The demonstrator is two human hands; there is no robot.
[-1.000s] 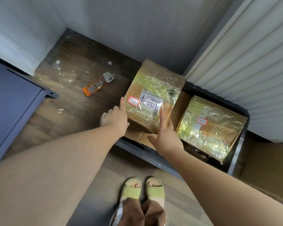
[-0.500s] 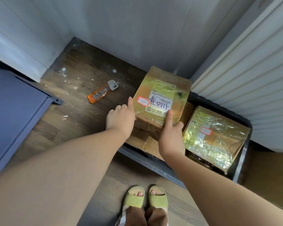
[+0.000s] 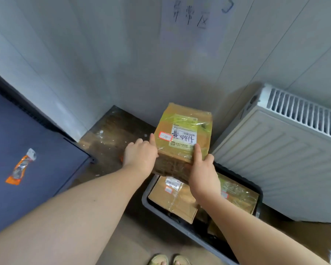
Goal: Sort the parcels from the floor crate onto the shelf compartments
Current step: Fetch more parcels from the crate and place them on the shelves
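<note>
Parcel (image 3: 182, 131) (yellow tape, red-bordered sticker) is held above the floor crate (image 3: 189, 234); left hand (image 3: 139, 156) and right hand (image 3: 203, 174) grip its sides, fingers curled round it. A brown box (image 3: 172, 199) and a taped box (image 3: 239, 196) lie in the crate.

We look down into a corner where pale grey panelled walls (image 3: 96, 54), bearing a handwritten paper sheet (image 3: 191, 29), meet a dark wooden floor (image 3: 111, 136) flecked with white, a white radiator (image 3: 275, 153) at right, a dark blue panel (image 3: 46, 134) at left.
</note>
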